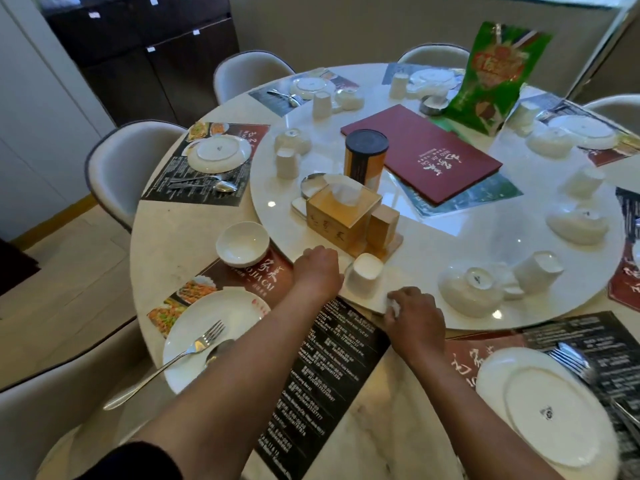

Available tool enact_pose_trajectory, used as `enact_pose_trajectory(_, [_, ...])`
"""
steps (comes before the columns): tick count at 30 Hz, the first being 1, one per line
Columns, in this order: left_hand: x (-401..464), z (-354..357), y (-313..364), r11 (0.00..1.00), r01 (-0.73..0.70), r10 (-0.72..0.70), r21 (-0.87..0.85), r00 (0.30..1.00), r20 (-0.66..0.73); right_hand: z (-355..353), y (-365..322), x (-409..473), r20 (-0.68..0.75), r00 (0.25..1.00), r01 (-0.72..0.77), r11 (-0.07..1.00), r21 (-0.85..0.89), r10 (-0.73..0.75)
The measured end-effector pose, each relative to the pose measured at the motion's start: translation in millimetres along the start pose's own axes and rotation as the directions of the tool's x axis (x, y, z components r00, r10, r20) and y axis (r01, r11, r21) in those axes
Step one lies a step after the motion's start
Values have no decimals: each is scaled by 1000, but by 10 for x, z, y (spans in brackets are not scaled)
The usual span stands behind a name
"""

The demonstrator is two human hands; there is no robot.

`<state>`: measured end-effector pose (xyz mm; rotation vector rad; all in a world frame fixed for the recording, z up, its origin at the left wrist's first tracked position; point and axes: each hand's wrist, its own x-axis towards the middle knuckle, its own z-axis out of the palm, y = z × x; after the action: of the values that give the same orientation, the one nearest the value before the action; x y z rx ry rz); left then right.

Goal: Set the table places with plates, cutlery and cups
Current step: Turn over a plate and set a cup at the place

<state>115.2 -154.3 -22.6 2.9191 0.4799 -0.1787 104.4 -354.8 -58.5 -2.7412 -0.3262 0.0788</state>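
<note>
Cup (363,274), upside down on the turntable (450,244), stands between both hands: left hand (317,271) curled, touching the rim; right hand (414,315) pinching something white.

A restaurant dining room: round table (166,237) with turntable (450,258), printed placemats (207,161), red menu (420,152).

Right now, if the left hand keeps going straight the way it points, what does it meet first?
Probably the wooden tissue box on the turntable. The left hand rests at the turntable's near rim, pointing up and slightly right. The overturned cup sits just right of that line. Depth is uncertain.
</note>
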Motion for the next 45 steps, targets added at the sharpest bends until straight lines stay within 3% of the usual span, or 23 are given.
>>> enact_pose_trajectory(3, [142, 49, 9, 1000, 1, -2, 21, 999, 54, 56, 58, -16, -62, 998, 33, 999, 14, -32])
enact_pose_trajectory(10, [89, 37, -157, 997, -44, 41, 66, 998, 40, 192, 133, -15, -136, 987, 87, 996, -15, -88])
enact_pose_trajectory(16, [-440, 15, -529, 966, -219, 226, 136, 973, -37, 287, 17, -283, -240, 944, 213, 974, -77, -226])
enact_pose_trajectory(19, [-595, 104, -597, 947, -291, 297, 132, 954, -27, 394, -79, -533, -134, 955, 256, 964, -76, -264])
enact_pose_trajectory(24, [-655, 261, -626, 921, -355, 356, 160, 934, 25, 483, -104, -777, 52, 979, 199, 978, -69, -195])
enact_pose_trajectory(37, [-593, 398, -663, 896, -405, 397, 184, 915, 78, 398, -139, -809, 121, 978, 174, 984, -33, -169])
enact_pose_trajectory(39, [-640, 392, -655, 919, -365, 364, 151, 931, 34, 342, -172, -764, 52, 989, 141, 990, 11, -141])
enact_pose_trajectory(43, [-939, 337, -593, 975, -220, 221, 24, 974, -55, 103, -311, -408, -260, 956, 135, 990, -27, -138])
enact_pose_trajectory(45, [-1150, 341, -521, 985, -167, 165, -42, 985, -50, -40, -420, -162, -303, 939, 158, 987, -35, -162])
